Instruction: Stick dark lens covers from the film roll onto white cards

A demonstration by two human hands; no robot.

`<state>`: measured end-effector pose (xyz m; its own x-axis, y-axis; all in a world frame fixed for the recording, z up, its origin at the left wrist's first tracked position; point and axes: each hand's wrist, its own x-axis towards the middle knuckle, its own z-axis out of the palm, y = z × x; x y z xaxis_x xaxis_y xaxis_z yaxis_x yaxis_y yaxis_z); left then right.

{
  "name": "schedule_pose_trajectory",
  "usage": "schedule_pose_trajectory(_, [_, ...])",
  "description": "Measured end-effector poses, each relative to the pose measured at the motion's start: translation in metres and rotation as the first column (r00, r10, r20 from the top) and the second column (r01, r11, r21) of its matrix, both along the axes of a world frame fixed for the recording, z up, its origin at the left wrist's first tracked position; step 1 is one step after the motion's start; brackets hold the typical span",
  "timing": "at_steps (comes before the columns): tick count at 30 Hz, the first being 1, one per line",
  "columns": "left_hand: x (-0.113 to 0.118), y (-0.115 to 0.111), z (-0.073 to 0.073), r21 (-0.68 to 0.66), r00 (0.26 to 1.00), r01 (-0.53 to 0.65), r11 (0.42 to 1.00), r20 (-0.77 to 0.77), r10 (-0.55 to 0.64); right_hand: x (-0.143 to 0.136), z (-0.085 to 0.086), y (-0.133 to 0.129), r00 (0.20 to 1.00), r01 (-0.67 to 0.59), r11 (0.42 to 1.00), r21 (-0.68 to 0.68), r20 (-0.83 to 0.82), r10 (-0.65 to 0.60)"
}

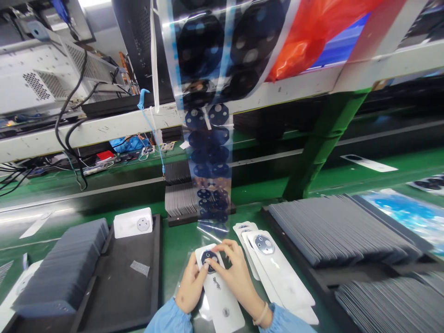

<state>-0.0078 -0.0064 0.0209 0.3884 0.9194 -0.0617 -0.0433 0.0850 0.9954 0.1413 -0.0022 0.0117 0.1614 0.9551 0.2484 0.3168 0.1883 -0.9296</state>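
While fingers [227, 250] touch disc [209, 255], panel [222, 298] points lengthwise away, slightly left.

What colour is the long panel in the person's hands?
The panel is white with small dark markings, seen best in the head view.

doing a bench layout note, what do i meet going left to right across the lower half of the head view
Dark panel row → white panel with a round grey disc → left hand → right hand → white panel pile → grey panel rows
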Motion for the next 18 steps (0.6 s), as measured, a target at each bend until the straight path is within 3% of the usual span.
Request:
schedule_pose_trajectory(3, [-0.0001, -0.0003, -0.0022, -0.033, 0.999, 0.008, 0.999, 0.043, -0.007, 0.0000, -0.0051, 0.0013, 0.999, 0.019, 1.000, -0.003, -0.040, -0.019])
schedule_pose_trajectory(8, [-0.0016, 0.0024, -0.0083, -0.032, 0.998, 0.024, 0.999, 0.063, -0.022, -0.0040, -0.0038, 0.0008, 0.960, -0.180, 0.978, -0.104, -0.236, 0.152])
schedule_pose_trajectory(13, [-0.0006, 0.0031, -0.0062, -0.044, 1.000, 0.005, 0.999, -0.030, -0.006, -0.0048, -0.0031, 0.0042, 0.867, -0.307, 0.947, -0.095, -0.439, 0.237])
schedule_pose_trajectory(18, [0.0003, 0.0032, -0.0005, -0.076, 0.999, -0.029, 0.997, 0.011, 0.030, 0.0039, -0.0014, 0.0101, 0.785, -0.446, 0.890, -0.094, -0.520, 0.338])
